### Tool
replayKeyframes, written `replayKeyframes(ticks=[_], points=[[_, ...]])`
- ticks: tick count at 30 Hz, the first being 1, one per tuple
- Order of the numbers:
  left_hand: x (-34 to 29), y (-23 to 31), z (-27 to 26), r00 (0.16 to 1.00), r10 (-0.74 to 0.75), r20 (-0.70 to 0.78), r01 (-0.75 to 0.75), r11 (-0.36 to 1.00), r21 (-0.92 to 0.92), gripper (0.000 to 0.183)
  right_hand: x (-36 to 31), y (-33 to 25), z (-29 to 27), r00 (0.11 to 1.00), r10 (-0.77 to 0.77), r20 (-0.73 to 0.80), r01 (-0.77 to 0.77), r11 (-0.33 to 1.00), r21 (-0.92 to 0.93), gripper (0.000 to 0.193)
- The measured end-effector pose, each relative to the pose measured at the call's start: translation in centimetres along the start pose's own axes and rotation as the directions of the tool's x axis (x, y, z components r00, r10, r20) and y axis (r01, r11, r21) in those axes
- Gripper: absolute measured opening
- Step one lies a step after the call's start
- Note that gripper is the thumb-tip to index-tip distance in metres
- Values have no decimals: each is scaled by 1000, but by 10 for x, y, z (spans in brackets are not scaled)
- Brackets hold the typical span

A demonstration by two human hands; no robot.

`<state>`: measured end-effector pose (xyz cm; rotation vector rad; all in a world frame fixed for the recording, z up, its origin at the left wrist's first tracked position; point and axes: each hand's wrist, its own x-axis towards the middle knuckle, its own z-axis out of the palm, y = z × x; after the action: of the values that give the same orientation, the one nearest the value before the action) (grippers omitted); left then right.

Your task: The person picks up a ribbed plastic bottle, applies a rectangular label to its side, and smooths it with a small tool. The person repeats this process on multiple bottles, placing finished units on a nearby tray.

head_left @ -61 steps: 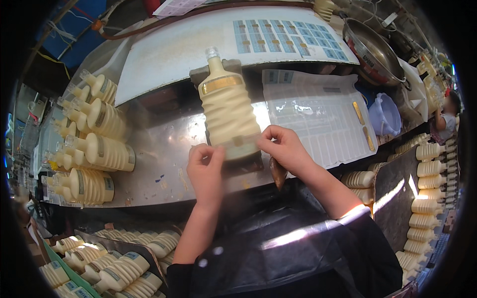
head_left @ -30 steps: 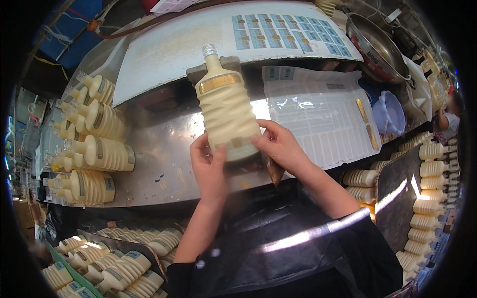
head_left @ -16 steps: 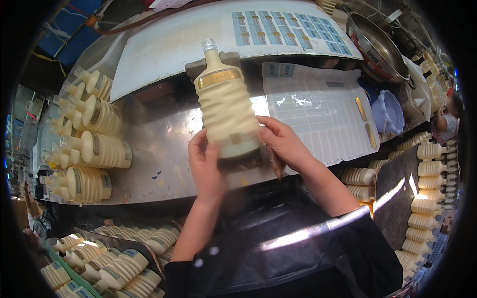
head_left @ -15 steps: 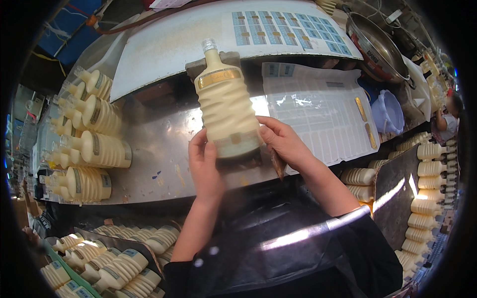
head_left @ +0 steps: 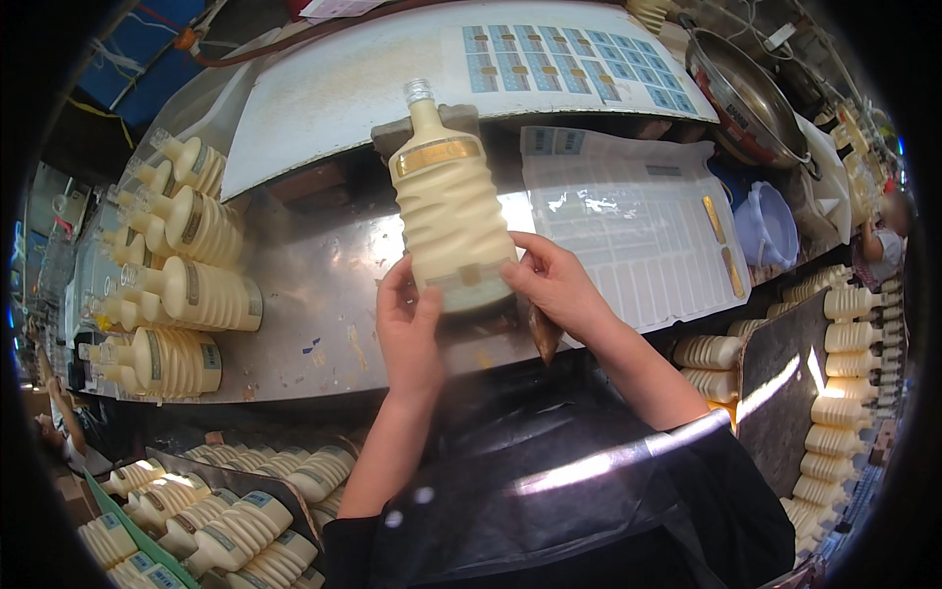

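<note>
A cream, wave-ribbed bottle (head_left: 453, 211) with a clear threaded neck and a gold band round its shoulder lies on its back in front of me, its neck end over a grey block (head_left: 461, 120). My left hand (head_left: 409, 312) grips the lower left side, thumb on the pale base part. On the lower right side my right hand (head_left: 555, 282) holds on, thumb against the front. A brown pointed tool (head_left: 542, 339) sticks down from under the right hand; its upper part is hidden. A translucent sheet (head_left: 618, 226) with gold strips lies to the right.
Several similar bottles (head_left: 211, 293) are stacked at the table's left. A white board (head_left: 343, 88) at the back bears rows of blue labels (head_left: 535, 64). A purple bucket (head_left: 766, 226) and metal pan (head_left: 751, 93) stand right. Bottle-filled crates (head_left: 240, 530) flank me below.
My right thumb has shifted inward onto the bottle's lower front, and my left thumb lies further onto it. The bottle stays in nearly the same place. A person appears at the far left edge.
</note>
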<state>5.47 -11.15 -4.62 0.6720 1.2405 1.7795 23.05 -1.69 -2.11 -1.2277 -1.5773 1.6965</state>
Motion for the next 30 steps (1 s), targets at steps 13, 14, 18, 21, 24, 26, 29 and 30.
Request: replayKeyframes(ticks=[13, 14, 18, 21, 24, 26, 29, 30], points=[[0, -1, -1, 1000, 7, 3, -7, 1000, 0, 45, 1, 7, 1, 999, -43, -22, 43, 999, 1, 56], [0, -2, -1, 1000, 8, 5, -8, 1000, 4, 45, 1, 7, 0, 998, -48, -27, 48, 999, 3, 56], [1, 2, 1, 1000, -1, 9, 1, 1000, -8, 45, 0, 4, -2, 999, -22, -36, 24, 999, 35, 46], [2, 6, -1, 999, -27, 17, 27, 1000, -8, 49, 8, 3, -26, 995, -69, -69, 80, 982, 170, 31], [3, 7, 2, 1000, -24, 5, 23, 998, 53, 46, 1, -22, -36, 1000, 16, -26, -6, 941, 338, 25], [3, 6, 0, 1000, -21, -5, 21, 998, 63, 47, -12, -39, -18, 995, -100, -29, 104, 977, 187, 28], [3, 9, 8, 1000, -4, -8, 5, 999, 33, 48, -24, -47, 2, 871, -490, -32, 425, 784, -453, 25], [2, 10, 9, 1000, 8, -22, -7, 1000, 20, 49, -23, -49, 6, 833, -547, -87, 426, 733, -531, 24]])
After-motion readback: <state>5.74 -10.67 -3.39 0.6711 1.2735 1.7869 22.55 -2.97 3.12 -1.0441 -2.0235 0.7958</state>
